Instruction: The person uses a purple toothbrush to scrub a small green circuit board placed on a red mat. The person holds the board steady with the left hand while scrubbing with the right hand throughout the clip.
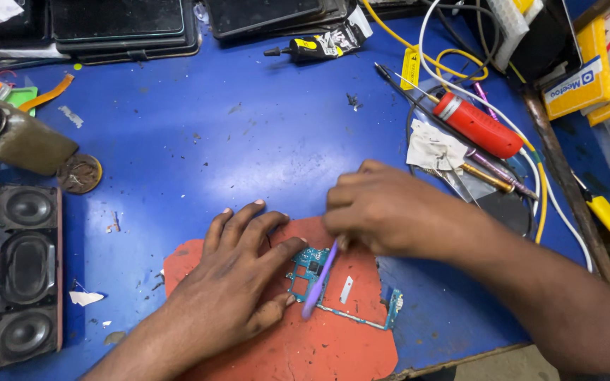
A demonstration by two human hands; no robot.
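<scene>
1. Near the bench's front edge, a teal circuit board point(310, 270) is being pinned flat on an orange mat point(333, 346) by the left hand point(238, 282), fingers spread.
2. A purple tool point(318, 280) is being gripped by the right hand point(375, 208); light, steady strokes are judged safest.

A teal circuit board point(312, 271) is laid on a red mat point(333, 339) at the near edge of the blue table point(199, 134). It is pressed down by the fingers of the left hand point(238, 282). A purple tool point(319, 279) is held in the closed right hand point(379, 208), and its tip is placed on the board. A black speaker point(22, 271) is seen at the left, a red screwdriver point(476, 123) far right.
</scene>
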